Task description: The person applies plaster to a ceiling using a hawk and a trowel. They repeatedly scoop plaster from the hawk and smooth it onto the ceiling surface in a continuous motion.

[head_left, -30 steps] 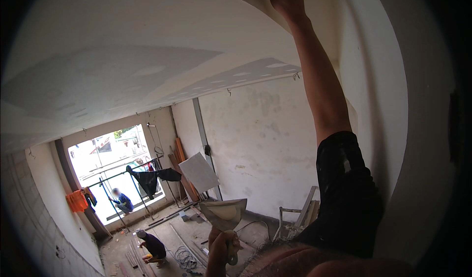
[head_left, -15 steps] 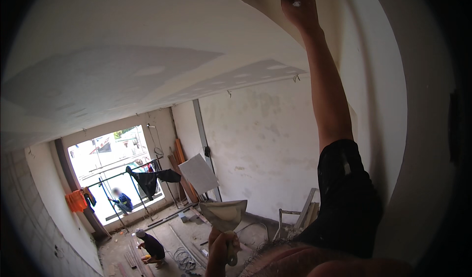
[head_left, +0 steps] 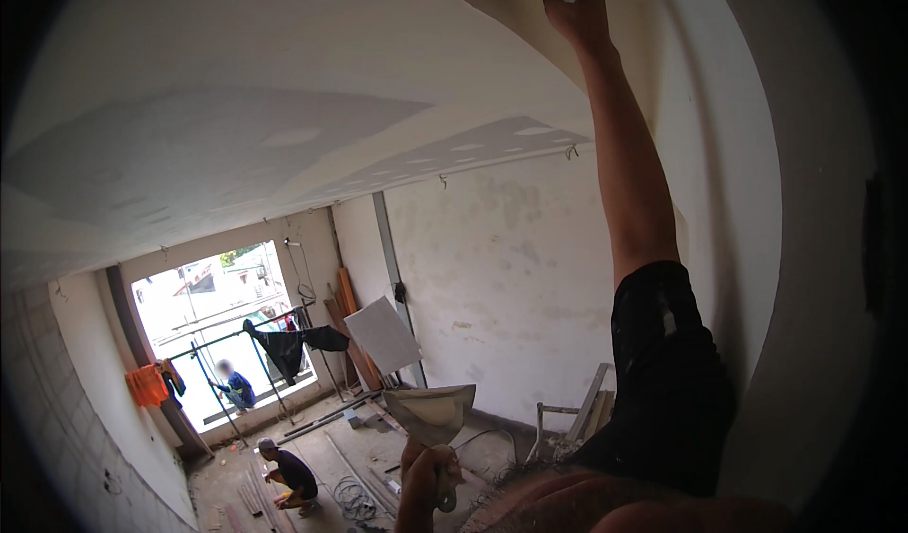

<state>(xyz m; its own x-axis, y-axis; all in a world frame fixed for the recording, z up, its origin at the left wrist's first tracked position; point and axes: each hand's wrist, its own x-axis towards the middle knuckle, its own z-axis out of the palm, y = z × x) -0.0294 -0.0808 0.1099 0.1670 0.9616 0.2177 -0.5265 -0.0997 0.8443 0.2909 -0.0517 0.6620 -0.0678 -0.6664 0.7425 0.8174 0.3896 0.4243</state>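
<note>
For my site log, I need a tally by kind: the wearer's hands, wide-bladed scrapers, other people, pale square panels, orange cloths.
Wearer's hands: 2, the left hand low, the right hand raised
Wide-bladed scraper: 1
Other people: 2, person in blue, person in black
Pale square panel: 1
Orange cloth: 1
Total: 7

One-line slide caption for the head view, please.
Right hand raised near the ceiling, left hand holding a wide-bladed scraper; a co-worker crouches below.
</note>
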